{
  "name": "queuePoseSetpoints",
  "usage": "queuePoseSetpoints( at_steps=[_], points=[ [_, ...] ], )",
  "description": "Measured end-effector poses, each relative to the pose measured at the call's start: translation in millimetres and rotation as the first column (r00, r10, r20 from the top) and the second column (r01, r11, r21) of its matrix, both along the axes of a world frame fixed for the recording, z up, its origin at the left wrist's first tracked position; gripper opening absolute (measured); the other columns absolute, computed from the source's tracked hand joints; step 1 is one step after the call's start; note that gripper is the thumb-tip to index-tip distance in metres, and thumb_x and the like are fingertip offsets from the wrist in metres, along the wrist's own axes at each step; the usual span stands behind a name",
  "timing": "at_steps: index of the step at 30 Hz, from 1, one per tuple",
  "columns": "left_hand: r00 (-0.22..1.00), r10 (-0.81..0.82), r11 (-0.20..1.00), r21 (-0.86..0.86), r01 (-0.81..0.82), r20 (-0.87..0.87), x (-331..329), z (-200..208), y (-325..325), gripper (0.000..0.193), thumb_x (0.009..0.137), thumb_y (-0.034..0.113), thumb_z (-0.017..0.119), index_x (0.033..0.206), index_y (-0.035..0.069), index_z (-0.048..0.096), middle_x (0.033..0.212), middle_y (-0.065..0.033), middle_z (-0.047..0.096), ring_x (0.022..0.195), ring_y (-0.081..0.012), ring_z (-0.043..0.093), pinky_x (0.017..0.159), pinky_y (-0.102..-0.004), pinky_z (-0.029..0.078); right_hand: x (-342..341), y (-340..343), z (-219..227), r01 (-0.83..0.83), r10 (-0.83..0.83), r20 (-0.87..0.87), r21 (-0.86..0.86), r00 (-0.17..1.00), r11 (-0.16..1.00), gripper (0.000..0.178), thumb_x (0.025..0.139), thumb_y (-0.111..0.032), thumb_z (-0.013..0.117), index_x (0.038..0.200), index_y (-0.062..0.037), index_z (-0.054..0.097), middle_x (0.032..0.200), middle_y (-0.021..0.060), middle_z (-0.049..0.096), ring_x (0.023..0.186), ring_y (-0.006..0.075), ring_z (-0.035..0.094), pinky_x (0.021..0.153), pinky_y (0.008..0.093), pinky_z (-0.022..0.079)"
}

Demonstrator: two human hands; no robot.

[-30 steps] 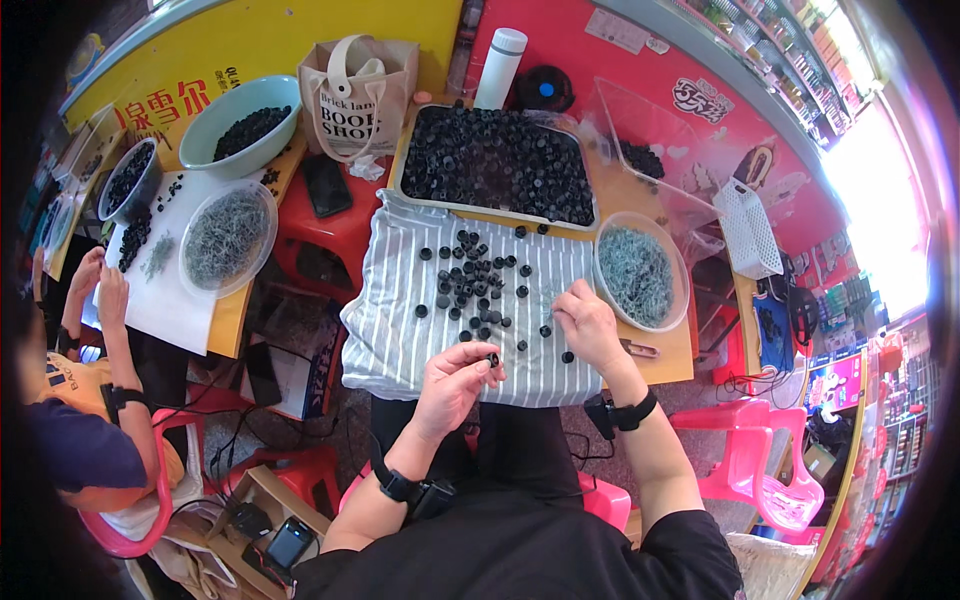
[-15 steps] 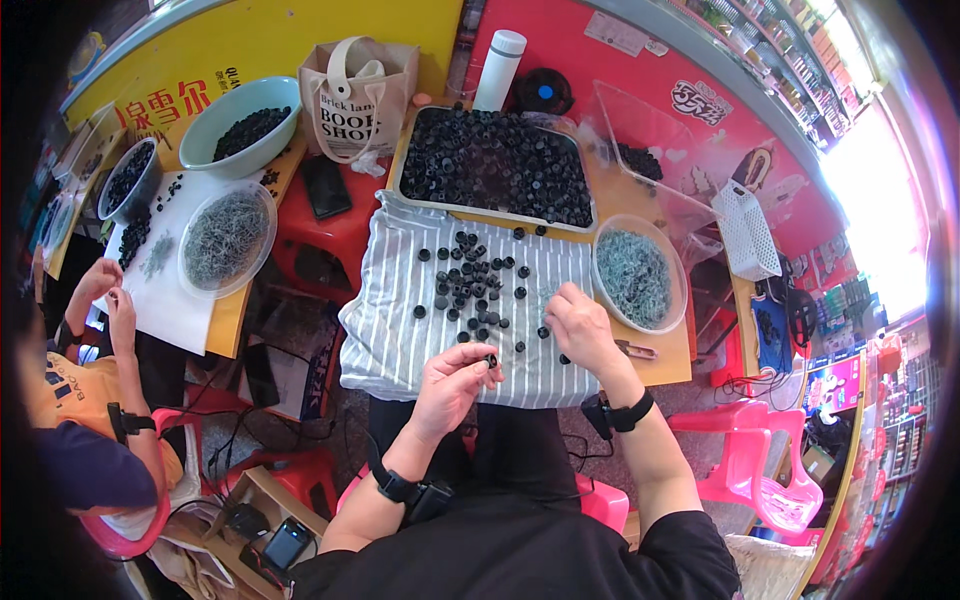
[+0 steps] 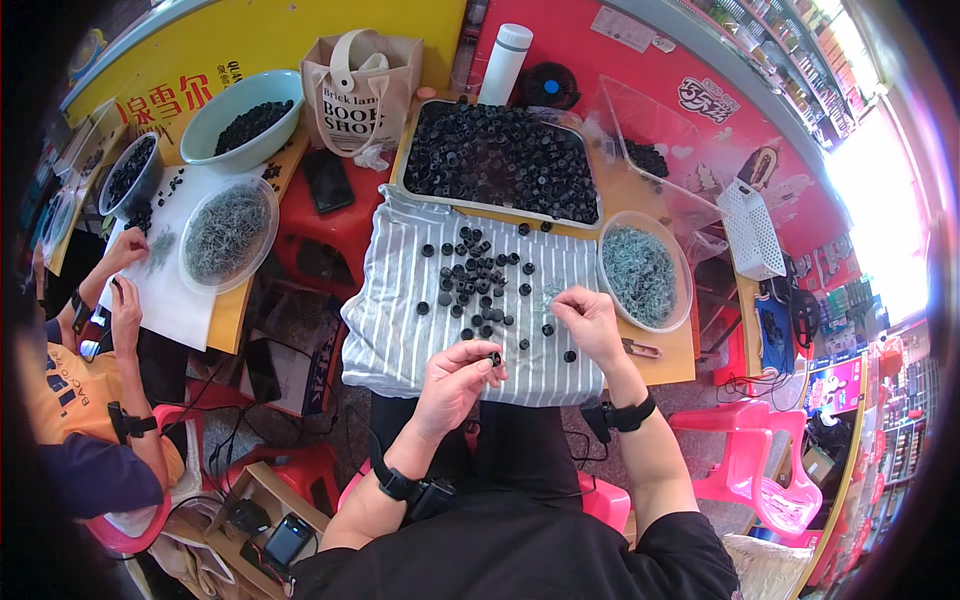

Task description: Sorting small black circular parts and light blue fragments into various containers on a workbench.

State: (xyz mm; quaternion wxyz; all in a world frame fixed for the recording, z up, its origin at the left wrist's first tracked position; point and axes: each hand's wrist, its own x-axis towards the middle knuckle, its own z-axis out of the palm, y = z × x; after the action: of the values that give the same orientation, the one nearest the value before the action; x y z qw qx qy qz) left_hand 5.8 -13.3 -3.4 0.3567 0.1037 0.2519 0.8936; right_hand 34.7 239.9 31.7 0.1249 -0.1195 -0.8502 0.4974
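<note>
My left hand (image 3: 455, 385) pinches a small black plastic cap (image 3: 495, 358) above the front edge of a grey-and-white striped cloth (image 3: 385, 345). To its right, my right hand (image 3: 588, 322) has thumb and fingertips closed over the cloth. What sits between those fingertips is too small to make out. Just beyond them lies a little heap of thin, clear greenish pieces (image 3: 553, 289). Loose black caps (image 3: 470, 275) are scattered over the middle of the cloth, and one lies close below my right hand.
A wide tray (image 3: 470, 208) of black caps stands behind the cloth. At right are a round tub (image 3: 684, 300) of clear greenish pieces and a small tool (image 3: 642, 348). A white bottle (image 3: 505, 65) and tote bag (image 3: 360, 90) stand behind. A co-worker (image 3: 85, 385) sits at left.
My right hand has turned slightly, its fingertips still closed beside the little heap. My left hand keeps the cap. The co-worker's hands have separated, one moving toward the table.
</note>
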Motion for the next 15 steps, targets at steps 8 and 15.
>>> queuePoseSetpoints(
  at_steps=[8,15],
  points=[
    [1.000,0.000,1.000,0.005,0.000,0.004,0.4,-0.7,-0.6,0.024,0.093,-0.003,0.056,0.117,-0.005,0.063,0.099,-0.0127,0.068,0.086,-0.0186,0.067,0.076,-0.0276,0.052,1.5,-6.5,8.6,0.069,-0.069,0.026,0.033,0.997,0.997,0.009,0.082,0.003,0.067,0.090,0.0023,0.068,0.070,0.0016,0.063,0.063,0.0061,0.056,0.059,0.0229,0.045],
    [1.000,0.008,1.000,-0.010,-0.008,-0.003,0.8,-4.0,-0.2,0.025,0.093,-0.001,0.057,0.117,-0.005,0.063,0.099,-0.0135,0.068,0.087,-0.0201,0.067,0.077,-0.0288,0.053,5.0,-11.3,14.2,-0.017,0.062,-0.139,0.300,0.988,0.954,0.011,0.083,0.003,0.061,0.091,0.0027,0.068,0.074,0.0079,0.064,0.064,0.0139,0.059,0.060,0.0279,0.046]
  ],
)
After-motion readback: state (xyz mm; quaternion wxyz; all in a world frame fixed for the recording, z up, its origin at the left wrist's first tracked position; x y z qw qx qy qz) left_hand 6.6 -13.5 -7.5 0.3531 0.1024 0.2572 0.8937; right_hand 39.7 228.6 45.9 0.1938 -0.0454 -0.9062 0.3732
